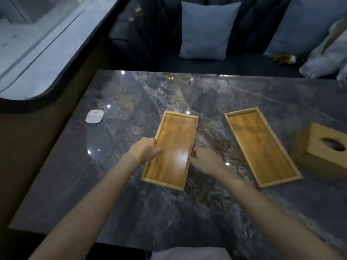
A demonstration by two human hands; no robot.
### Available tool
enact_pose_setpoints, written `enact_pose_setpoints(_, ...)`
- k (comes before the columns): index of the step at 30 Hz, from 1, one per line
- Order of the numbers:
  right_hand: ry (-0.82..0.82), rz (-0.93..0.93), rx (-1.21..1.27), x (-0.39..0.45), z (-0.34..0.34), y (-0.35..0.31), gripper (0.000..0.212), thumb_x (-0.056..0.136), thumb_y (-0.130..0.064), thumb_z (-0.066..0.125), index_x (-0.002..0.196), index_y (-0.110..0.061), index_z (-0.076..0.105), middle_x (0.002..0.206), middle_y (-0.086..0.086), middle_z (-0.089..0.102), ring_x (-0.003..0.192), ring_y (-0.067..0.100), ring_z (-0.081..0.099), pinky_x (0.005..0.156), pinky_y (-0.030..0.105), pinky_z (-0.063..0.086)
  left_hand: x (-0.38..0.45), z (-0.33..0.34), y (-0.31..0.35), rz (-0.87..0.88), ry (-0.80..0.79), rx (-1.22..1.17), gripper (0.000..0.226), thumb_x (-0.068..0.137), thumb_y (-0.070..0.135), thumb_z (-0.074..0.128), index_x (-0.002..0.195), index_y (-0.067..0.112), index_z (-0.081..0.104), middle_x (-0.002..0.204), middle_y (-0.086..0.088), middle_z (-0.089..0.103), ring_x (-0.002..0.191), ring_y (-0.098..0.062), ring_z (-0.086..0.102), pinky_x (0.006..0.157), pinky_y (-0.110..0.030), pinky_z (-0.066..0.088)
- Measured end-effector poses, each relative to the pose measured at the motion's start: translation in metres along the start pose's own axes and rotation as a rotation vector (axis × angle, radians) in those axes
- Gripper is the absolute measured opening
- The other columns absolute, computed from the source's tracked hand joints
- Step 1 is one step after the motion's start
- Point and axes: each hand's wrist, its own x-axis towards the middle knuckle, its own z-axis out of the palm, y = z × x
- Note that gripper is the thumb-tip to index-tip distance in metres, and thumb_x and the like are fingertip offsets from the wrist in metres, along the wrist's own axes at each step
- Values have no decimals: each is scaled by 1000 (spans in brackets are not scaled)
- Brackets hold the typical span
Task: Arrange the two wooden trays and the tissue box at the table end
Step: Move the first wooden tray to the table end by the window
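Observation:
Two long, shallow wooden trays lie on the dark marble table (142, 207). The left tray (174, 136) is in the middle, and both hands hold it by its long sides: my left hand (144, 149) grips the left rim, my right hand (204, 158) grips the right rim. The right tray (261, 147) lies apart, angled, with nothing touching it. A wooden tissue box (323, 147) with an oval slot on top stands at the right edge of the view, just beyond the right tray.
A small white rounded device (94, 116) rests near the table's left edge. Behind the far edge runs a dark sofa with a light blue cushion (206, 30), a second cushion (304, 27), a small plush toy (285, 58) and a white bag (326, 57).

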Motion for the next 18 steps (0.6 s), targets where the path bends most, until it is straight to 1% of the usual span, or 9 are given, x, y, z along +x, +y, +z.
enact_pose_setpoints(1, 6, 21, 24, 0, 6, 0, 28, 89, -31, 45, 95, -5, 54, 108, 19, 64, 100, 35, 59, 70, 35, 42, -2, 5, -1, -18, 32, -10, 45, 90, 37, 47, 114, 0, 56, 119, -21, 61, 110, -37, 56, 90, -41, 46)
enact_pose_setpoints(3, 44, 65, 74, 0, 17, 1, 28, 90, -31, 45, 98, -4, 50, 108, 19, 62, 99, 34, 59, 72, 36, 44, -4, 18, -6, -73, 145, -67, 39, 91, 34, 45, 110, 2, 56, 117, -19, 60, 105, -36, 57, 87, -41, 46)
enact_pose_setpoints(6, 76, 117, 113, -3, 32, -1, 32, 90, -30, 45, 106, -3, 45, 108, 18, 62, 98, 34, 59, 77, 40, 49, -9, 35, -7, -154, 276, -127, 35, 92, 25, 41, 118, 5, 55, 121, -16, 55, 109, -32, 55, 91, -42, 46)
enact_pose_setpoints(9, 94, 149, 95, -4, 44, -4, 32, 90, -23, 45, 112, -1, 41, 110, 20, 61, 101, 36, 59, 80, 42, 49, -10, 49, -10, -195, 318, -173, 33, 94, 25, 41, 117, 6, 55, 119, -13, 53, 106, -30, 55, 89, -44, 48)
enact_pose_setpoints(11, 94, 168, 75, -4, 54, -5, 29, 91, -20, 41, 113, -1, 40, 110, 21, 61, 100, 36, 60, 77, 41, 49, -13, 58, -9, -203, 336, -191, 31, 95, 26, 41, 111, 6, 58, 114, -12, 54, 101, -29, 56, 86, -44, 49)
enact_pose_setpoints(13, 91, 188, 95, -3, 63, -7, 35, 92, -18, 35, 121, 1, 36, 111, 22, 62, 100, 36, 61, 77, 41, 48, -15, 67, -9, -199, 356, -210, 31, 95, 25, 40, 105, 4, 59, 109, -13, 55, 96, -29, 56, 83, -45, 50)
enact_pose_setpoints(15, 106, 195, 144, -4, 69, -7, 40, 93, -16, 31, 129, 1, 31, 111, 22, 62, 99, 36, 61, 78, 41, 48, -18, 74, -10, -210, 376, -242, 31, 96, 24, 39, 102, 2, 60, 105, -14, 55, 93, -29, 56, 81, -42, 50)
enact_pose_setpoints(18, 114, 182, 202, -5, 71, -5, 39, 93, -15, 30, 129, 1, 31, 111, 23, 61, 98, 38, 60, 78, 43, 48, -21, 80, -9, -204, 431, -329, 30, 97, 20, 40, 103, 0, 61, 102, -15, 54, 90, -26, 55, 80, -34, 44)
